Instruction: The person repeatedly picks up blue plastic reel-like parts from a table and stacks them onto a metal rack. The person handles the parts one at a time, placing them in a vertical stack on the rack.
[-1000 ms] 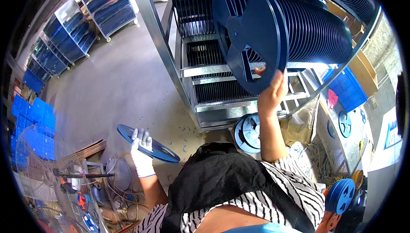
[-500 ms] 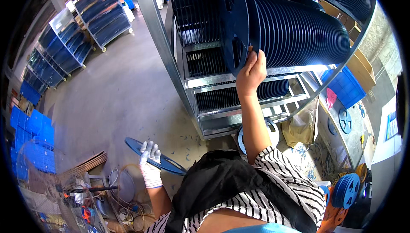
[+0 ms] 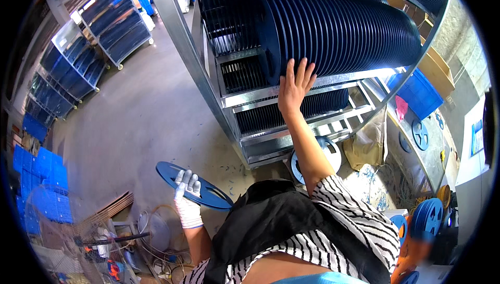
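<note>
The right hand (image 3: 292, 90) is bare, its 5 fingers (image 3: 302, 71) spread flat and released against the edge of a row of dark blue reels (image 3: 338, 29) standing upright on the metal rack (image 3: 250, 96). The gloved left hand (image 3: 186, 195) grips 1 blue reel (image 3: 208, 194) held low and flat, fingers curled over its rim. A white reel (image 3: 327, 149) lies below the right wrist.

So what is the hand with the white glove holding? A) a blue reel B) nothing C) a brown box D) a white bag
A: the gloved left hand grips a flat blue reel low over the floor, while the bare right hand presses on the reels in the rack.
</note>
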`<state>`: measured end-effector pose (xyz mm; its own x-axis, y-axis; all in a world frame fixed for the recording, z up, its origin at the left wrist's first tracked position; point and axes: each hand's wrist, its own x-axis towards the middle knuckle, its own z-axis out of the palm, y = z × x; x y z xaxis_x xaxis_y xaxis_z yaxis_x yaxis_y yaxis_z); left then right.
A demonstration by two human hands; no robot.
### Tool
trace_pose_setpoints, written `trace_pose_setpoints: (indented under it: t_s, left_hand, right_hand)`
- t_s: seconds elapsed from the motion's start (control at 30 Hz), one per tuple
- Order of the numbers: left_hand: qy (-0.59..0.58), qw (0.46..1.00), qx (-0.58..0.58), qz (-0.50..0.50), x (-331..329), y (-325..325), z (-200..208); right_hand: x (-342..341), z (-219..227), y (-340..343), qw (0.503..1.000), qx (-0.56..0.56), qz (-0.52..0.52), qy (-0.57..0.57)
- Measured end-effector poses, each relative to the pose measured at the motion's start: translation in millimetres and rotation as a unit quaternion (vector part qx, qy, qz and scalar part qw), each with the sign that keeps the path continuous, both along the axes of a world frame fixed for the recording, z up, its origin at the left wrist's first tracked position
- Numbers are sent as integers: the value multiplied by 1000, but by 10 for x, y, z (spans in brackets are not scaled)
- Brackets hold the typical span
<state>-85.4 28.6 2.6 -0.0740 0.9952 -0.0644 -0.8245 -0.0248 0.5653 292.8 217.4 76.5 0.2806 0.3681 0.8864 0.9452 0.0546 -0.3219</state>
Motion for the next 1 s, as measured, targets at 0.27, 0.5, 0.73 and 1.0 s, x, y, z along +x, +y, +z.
trace_pose_setpoints:
  t_s: [0.27, 0.5, 0.73, 1.0]
  left_hand:
    - [-79, 990, 103, -58, 262, -26, 601]
    - [-131, 961, 224, -93, 177, -395, 1130]
    - [77, 977, 152, -125, -176, -689, 1212]
    - [137, 979, 147, -30, -45, -859, 1165]
  right_hand:
    - [-735, -755, -1213, 739, -343, 564, -135]
    - [-974, -676, -1432, 646, -259, 670, -259]
    - [-535, 437, -1498, 672, -222, 646, -285]
    - [-457, 620, -1670, 652, -177, 665, -318]
